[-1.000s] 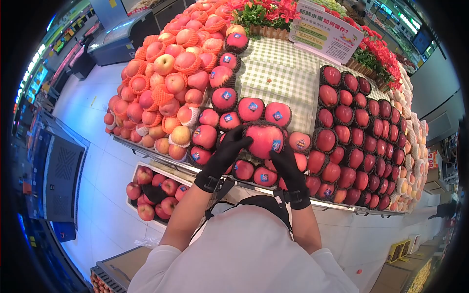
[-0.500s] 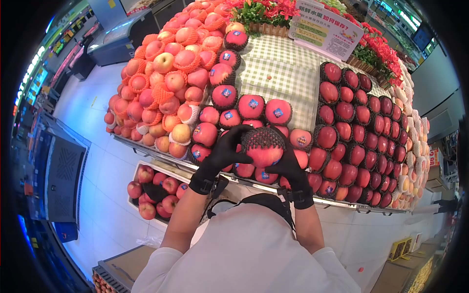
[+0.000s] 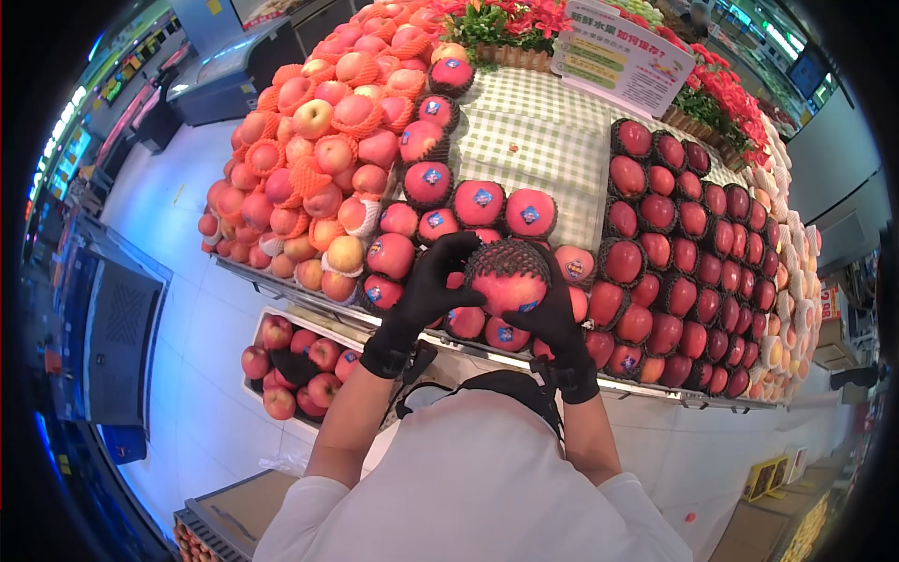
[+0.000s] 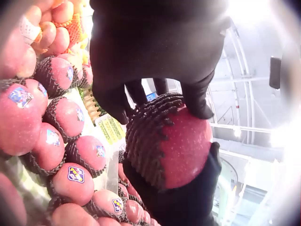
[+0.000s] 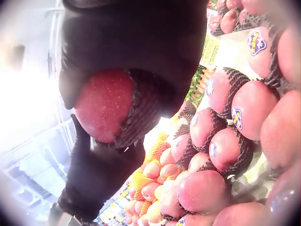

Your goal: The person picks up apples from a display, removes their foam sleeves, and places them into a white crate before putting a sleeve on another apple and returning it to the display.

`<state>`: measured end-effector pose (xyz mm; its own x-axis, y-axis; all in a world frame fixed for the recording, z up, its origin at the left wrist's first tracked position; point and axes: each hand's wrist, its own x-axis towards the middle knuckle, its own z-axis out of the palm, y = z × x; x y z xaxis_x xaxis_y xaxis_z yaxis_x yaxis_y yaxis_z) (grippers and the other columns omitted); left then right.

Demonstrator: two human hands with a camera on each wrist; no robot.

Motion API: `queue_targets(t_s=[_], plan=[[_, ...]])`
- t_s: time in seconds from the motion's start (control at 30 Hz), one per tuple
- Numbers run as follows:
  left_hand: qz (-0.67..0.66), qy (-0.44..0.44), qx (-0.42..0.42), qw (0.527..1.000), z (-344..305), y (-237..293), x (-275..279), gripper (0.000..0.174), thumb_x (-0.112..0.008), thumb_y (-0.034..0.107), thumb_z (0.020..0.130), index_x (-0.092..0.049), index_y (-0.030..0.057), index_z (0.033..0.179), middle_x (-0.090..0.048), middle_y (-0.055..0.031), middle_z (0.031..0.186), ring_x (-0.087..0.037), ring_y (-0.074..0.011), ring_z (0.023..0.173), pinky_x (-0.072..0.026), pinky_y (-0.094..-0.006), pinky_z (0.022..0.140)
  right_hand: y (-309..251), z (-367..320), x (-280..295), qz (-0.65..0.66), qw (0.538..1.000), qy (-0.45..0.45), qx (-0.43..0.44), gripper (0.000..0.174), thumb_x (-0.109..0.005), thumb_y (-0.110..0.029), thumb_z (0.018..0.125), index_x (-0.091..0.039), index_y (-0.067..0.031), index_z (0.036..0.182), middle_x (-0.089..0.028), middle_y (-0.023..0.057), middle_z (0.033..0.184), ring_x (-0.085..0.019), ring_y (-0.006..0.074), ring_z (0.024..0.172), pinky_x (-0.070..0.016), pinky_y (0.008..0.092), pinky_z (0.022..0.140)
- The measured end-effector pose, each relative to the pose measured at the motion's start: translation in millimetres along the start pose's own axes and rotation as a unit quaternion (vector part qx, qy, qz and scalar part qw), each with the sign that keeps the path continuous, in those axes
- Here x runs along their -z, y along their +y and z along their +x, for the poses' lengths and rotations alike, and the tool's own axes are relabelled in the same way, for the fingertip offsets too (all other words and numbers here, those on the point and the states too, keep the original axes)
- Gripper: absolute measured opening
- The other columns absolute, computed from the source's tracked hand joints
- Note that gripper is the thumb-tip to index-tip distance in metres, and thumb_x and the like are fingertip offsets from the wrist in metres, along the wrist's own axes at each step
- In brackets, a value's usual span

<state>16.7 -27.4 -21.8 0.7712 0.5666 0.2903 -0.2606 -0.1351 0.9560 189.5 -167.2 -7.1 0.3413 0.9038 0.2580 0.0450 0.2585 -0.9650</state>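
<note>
Many apples (image 3: 529, 214) near held apple (image 3: 508, 288)

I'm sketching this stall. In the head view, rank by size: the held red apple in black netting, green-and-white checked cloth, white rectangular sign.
1. Checked cloth
2. White sign
3. Held red apple

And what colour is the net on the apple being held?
Near black: the net over the red apple shows best in the left wrist view.

apple (image 4: 190, 146) is red; netting (image 4: 146, 141) black; cloth (image 3: 538, 117) green-and-white checked.
</note>
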Motion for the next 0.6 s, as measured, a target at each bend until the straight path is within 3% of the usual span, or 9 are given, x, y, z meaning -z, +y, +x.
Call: queue_targets(t_s=[0.13,0.33,0.43,0.53,0.6], plan=[[-0.013,0.072,0.008,0.997,-1,2,-9,0.055,-0.077,0.000,0.077,-0.055,0.0023,0.128,-0.058,-0.0096,0.123,-0.058,-0.0188,0.113,-0.0487,-0.0340,0.098,8,3,7,-0.020,0.999,0.014,0.024,0.101,-0.088,-0.008,0.058,-0.035,-0.0037,0.144,-0.049,0.0143,0.137,-0.049,0.0256,0.128,-0.0425,0.0409,0.107],[0.101,0.216,-0.055,0.970,0,-8,-29,0.028,-0.066,-0.002,0.086,-0.065,-0.0002,0.114,-0.064,-0.0080,0.108,-0.061,-0.0160,0.097,-0.0489,-0.0318,0.089,15,7,9,-0.041,0.999,0.027,0.008,0.104,-0.088,-0.007,0.058,-0.032,-0.0039,0.146,-0.046,0.0147,0.139,-0.047,0.0264,0.129,-0.0417,0.0413,0.108],[0.219,0.249,-0.069,0.941,3,1,-34,0.019,-0.062,0.000,0.089,-0.063,-0.0007,0.108,-0.064,-0.0095,0.100,-0.061,-0.0177,0.090,-0.0485,-0.0325,0.082,18,7,4,-0.075,0.997,0.028,0.015,0.103,-0.088,-0.008,0.060,-0.031,-0.0038,0.146,-0.046,0.0153,0.138,-0.047,0.0271,0.128,-0.0426,0.0416,0.107],[0.250,0.299,-0.136,0.911,9,-3,-38,0.012,-0.063,-0.001,0.088,-0.062,0.0015,0.100,-0.063,-0.0121,0.092,-0.061,-0.0272,0.084,-0.0472,-0.0379,0.076,9,10,-5,-0.107,0.992,0.060,-0.002,0.102,-0.088,-0.009,0.062,-0.030,-0.0040,0.146,-0.046,0.0161,0.137,-0.047,0.0276,0.128,-0.0435,0.0415,0.106],[0.297,0.297,-0.161,0.893,5,-4,-39,0.014,-0.062,-0.001,0.087,-0.061,0.0023,0.100,-0.063,-0.0126,0.094,-0.060,-0.0290,0.086,-0.0464,-0.0396,0.077,8,11,-7,-0.088,0.992,0.083,0.023,0.102,-0.088,-0.010,0.062,-0.030,-0.0042,0.146,-0.046,0.0166,0.137,-0.048,0.0279,0.127,-0.0439,0.0414,0.106]])
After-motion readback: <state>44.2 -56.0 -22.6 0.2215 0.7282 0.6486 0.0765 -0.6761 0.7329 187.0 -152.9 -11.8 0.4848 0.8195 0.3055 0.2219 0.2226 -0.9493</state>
